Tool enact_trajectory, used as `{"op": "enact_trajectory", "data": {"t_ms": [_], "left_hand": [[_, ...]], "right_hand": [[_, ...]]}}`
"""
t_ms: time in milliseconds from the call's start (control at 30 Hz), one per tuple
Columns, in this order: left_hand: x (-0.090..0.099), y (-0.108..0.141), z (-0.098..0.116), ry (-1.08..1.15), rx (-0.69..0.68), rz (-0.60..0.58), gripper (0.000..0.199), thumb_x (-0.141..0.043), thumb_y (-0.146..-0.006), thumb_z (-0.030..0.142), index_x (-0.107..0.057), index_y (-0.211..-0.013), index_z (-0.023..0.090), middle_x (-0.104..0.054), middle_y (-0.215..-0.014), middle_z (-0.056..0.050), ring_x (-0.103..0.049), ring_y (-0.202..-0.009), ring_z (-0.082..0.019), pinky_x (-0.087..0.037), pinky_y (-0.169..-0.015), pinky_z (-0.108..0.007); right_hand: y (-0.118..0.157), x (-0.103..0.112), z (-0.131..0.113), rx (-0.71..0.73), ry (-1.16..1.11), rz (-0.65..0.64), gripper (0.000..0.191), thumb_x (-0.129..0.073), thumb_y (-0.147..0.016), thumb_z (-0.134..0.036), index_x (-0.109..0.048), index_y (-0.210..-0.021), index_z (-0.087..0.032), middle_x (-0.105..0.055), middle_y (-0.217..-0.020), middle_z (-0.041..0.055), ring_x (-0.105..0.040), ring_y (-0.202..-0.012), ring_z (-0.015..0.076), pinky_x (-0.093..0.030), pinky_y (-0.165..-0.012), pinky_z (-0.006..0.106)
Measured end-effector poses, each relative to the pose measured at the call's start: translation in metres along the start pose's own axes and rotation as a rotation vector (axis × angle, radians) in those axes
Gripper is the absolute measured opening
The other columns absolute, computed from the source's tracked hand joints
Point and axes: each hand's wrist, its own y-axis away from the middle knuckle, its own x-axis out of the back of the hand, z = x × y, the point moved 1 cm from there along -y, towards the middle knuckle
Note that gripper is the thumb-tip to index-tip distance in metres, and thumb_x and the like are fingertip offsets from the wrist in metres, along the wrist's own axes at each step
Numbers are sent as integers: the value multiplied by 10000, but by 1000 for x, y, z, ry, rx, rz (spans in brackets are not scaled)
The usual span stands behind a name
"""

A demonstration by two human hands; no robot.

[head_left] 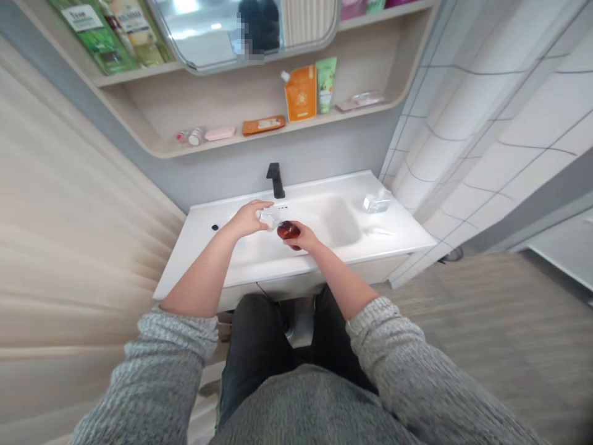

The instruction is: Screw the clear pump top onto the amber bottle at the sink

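Observation:
Over the white sink (327,256), my left hand (248,220) is closed around a small clear container (269,220), held between thumb and fingers. My right hand (303,237) grips a dark amber bottle (289,230), which is tilted with its top toward the clear container. The bottle's mouth and the container's opening are close together; I cannot tell whether they touch. Right behind both hands stands the black faucet (276,180).
A clear box (376,202) sits on the sink's right side. Above, a shelf (217,143) holds an orange pouch (302,94), a green tube (326,84), an orange packet (264,125) and small items. A mirror (213,37) hangs over it. Curtains (69,204) border the left.

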Motion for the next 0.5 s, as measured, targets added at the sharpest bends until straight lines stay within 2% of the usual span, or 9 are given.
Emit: {"op": "enact_trajectory", "data": {"t_ms": [100,233,500], "left_hand": [[1,-5,3,-16,0,-12,841,-953,-580,259,-793,-1405,256,-732,-1383,-87,-701,-1202,-316,-583,-1086,-442],[4,-11,11,-44,-13,-36,831,-951,-586,231,-794,-1402,242,-730,-1358,-84,-709,-1179,-306,-571,-1103,-429],[12,-24,24,-113,-51,-95,817,-940,-573,221,-812,-1379,271,-748,-1333,-61,-719,-1154,-322,-573,-1120,-449]], "right_hand": [[0,0,-1,11,-11,6,842,-947,-627,-359,-690,-1419,-233,-802,-982,22,-685,-716,185,-592,-654,315],[0,1,-3,21,12,30,818,-955,-631,-339,-702,-1401,-234,-817,-1053,32,-741,-866,220,-630,-766,344],[3,2,-8,21,16,58,818,-968,-652,-328,-696,-1417,-232,-826,-1115,50,-762,-962,248,-647,-889,404]]}}
